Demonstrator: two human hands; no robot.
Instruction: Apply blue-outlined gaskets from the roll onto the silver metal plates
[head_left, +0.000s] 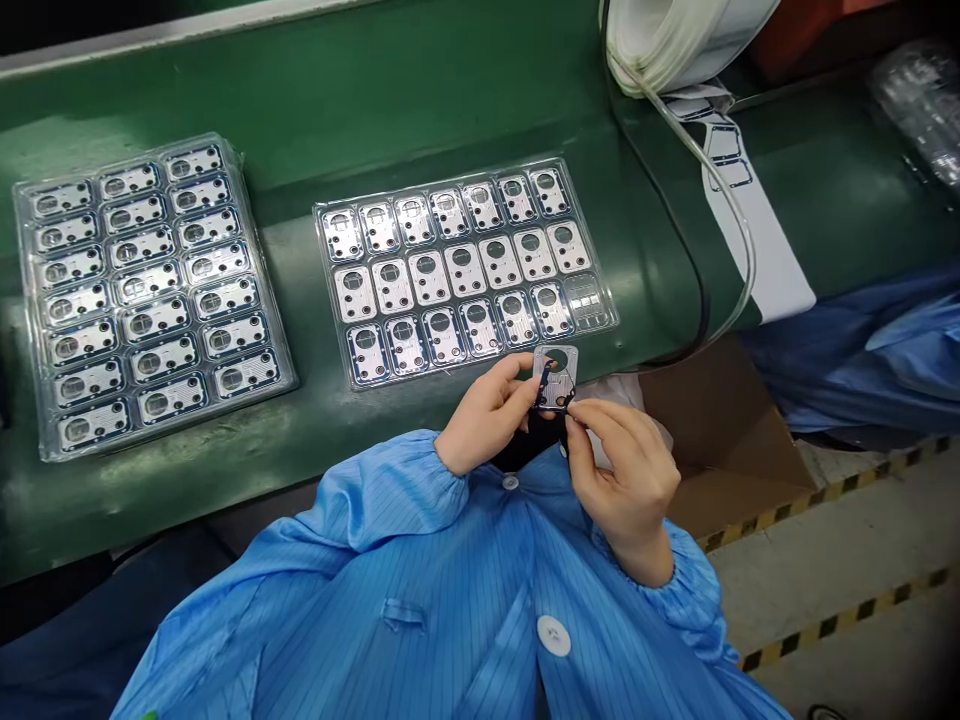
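My left hand (pixel 487 415) and my right hand (pixel 622 470) meet in front of my chest. Between their fingertips is a small silver metal plate (pixel 556 380) with a round hole, partly covered by a dark blue film (pixel 547 388). My left fingers pinch its left edge, and my right fingertips pinch its lower right corner. Matching plates sit in rows in a clear plastic tray (pixel 587 300) just beyond my hands, where one pocket at the right end holds no plate. A second clear tray (pixel 262 290) of plates lies further left.
Both trays rest on a green workbench (pixel 420 110). A white label roll (pixel 675 40), a label strip (pixel 750 240) and clear tubing (pixel 739 220) lie to the right. Below the bench edge are a cardboard box (pixel 720 440), blue cloth (pixel 862 350) and hazard-striped floor tape (pixel 825 490).
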